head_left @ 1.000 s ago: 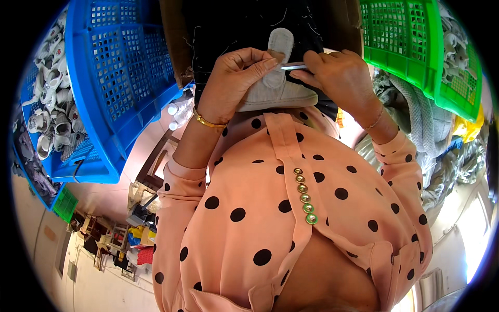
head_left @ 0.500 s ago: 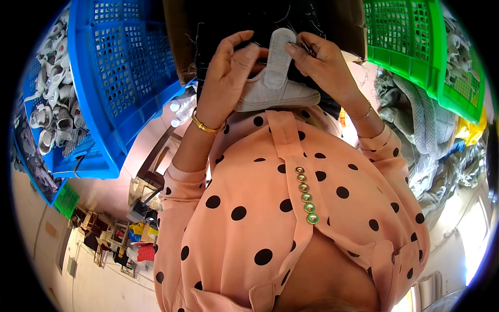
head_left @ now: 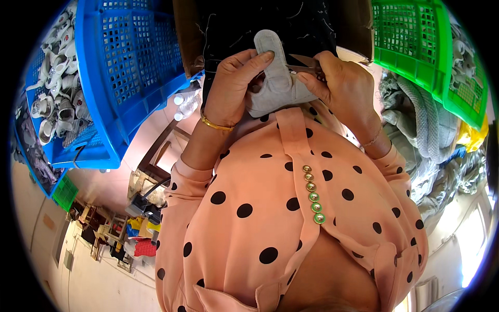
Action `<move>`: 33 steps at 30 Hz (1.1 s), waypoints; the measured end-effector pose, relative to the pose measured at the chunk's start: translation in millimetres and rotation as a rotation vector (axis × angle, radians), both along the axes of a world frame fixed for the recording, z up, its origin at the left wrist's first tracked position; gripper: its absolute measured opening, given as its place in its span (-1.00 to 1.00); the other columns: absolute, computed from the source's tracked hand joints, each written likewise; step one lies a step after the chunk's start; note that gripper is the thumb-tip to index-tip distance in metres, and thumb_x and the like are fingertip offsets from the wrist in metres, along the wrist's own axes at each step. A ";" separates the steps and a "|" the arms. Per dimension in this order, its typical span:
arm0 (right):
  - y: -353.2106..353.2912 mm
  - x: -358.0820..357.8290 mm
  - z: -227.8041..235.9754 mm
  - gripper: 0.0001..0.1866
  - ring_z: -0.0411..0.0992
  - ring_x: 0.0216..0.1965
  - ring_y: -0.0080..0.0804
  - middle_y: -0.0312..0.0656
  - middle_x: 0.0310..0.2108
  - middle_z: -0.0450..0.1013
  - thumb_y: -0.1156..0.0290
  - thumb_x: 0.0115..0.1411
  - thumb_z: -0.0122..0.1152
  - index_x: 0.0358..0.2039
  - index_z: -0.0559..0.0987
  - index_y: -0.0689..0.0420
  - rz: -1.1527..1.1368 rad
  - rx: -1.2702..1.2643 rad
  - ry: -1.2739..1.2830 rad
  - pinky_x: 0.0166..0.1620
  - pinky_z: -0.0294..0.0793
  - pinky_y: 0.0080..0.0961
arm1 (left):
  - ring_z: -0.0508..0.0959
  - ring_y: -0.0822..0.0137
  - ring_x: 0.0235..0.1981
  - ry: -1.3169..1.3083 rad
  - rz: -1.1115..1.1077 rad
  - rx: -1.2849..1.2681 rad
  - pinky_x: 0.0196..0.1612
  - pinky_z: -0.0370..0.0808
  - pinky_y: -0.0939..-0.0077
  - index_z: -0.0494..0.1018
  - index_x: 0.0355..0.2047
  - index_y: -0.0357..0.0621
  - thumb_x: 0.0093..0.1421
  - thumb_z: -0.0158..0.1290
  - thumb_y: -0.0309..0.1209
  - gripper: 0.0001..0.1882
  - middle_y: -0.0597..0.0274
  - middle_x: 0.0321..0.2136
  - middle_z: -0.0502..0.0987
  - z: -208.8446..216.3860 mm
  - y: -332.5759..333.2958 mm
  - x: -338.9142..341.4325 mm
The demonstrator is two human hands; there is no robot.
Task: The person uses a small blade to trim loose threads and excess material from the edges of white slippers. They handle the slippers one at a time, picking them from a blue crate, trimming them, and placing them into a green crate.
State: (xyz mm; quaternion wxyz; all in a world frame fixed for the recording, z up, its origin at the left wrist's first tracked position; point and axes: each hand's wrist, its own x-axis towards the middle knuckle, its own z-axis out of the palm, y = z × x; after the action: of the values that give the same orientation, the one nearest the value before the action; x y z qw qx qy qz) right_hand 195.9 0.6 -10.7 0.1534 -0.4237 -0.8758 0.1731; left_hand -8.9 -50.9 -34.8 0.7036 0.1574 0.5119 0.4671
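Observation:
A small pale grey fabric shoe with a long rounded strap is held up over my lap. My left hand is closed on it, with the thumb pressed on the strap. A pair of scissors sits in my right hand, whose fingers wrap round the handles. The blades are apart and point left, close beside the strap's edge. The right thumb lies against the shoe's right end. My fingers hide part of the shoe's left side and most of the scissor handles.
A blue plastic crate stands at the left, near many small shoes. At the right is a green crate, with grey fabric pieces below it. Loose threads lie on the dark cloth over my lap. Clear bottles stand at the left.
My left hand has shifted its grip onto the strap. My right hand has let go of the strap, moved right, and now shows opened scissor blades beside it.

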 end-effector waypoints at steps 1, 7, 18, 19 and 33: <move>-0.7 -0.1 1.1 -0.51 0.36 -0.71 -0.29 -0.26 -0.75 0.33 -0.12 0.17 0.12 -0.57 0.36 0.08 0.009 0.024 -0.023 -0.63 0.31 -0.45 | 0.35 0.70 -0.61 -0.019 0.003 0.003 -0.53 0.22 0.81 0.60 -0.38 -0.09 0.18 0.17 -0.28 -0.83 0.51 -0.60 0.48 -2.3 -2.2 -0.3; -2.9 -1.9 3.4 -0.52 0.33 -0.71 -0.30 -0.28 -0.77 0.28 -0.07 0.14 0.17 -0.60 0.32 0.06 0.022 0.075 -0.045 -0.61 0.31 -0.43 | 0.36 0.70 -0.58 -0.106 -0.001 0.010 -0.51 0.23 0.82 0.59 -0.29 -0.11 0.21 0.14 -0.26 -0.80 0.50 -0.54 0.51 -11.4 -6.2 -2.6; -2.2 -2.1 -3.0 -0.52 0.32 -0.71 -0.34 -0.29 -0.76 0.28 -0.10 0.16 0.14 -0.59 0.34 0.05 0.051 0.137 -0.030 -0.62 0.30 -0.47 | 0.35 0.66 -0.59 -0.136 -0.014 -0.006 -0.52 0.24 0.80 0.58 -0.24 -0.14 0.20 0.15 -0.25 -0.76 0.45 -0.51 0.53 -11.5 -5.6 -2.2; -2.0 -1.8 -4.0 -0.52 0.32 -0.71 -0.35 -0.29 -0.76 0.28 -0.10 0.16 0.13 -0.58 0.34 0.05 0.053 0.144 -0.029 -0.62 0.30 -0.48 | 0.34 0.66 -0.59 -0.131 -0.020 -0.009 -0.52 0.24 0.80 0.58 -0.24 -0.14 0.20 0.15 -0.25 -0.76 0.45 -0.51 0.52 -12.0 -5.9 -2.5; 8.1 -6.8 -3.0 -0.53 0.34 -0.70 -0.41 -0.32 -0.74 0.30 -0.10 0.08 0.23 -0.57 0.37 0.05 0.145 0.181 0.036 -0.60 0.32 -0.52 | 0.32 0.66 -0.62 -0.187 -0.067 -0.039 -0.54 0.21 0.80 0.56 -0.23 -0.16 0.22 0.11 -0.23 -0.74 0.45 -0.52 0.51 -19.4 -4.8 -6.3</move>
State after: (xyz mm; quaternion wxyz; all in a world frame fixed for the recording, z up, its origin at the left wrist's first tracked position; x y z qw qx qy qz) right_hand 189.1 8.8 -13.6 0.1937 -0.3407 -0.9132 0.1115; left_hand -15.3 -55.7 -54.2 0.7664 0.1164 0.4476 0.4458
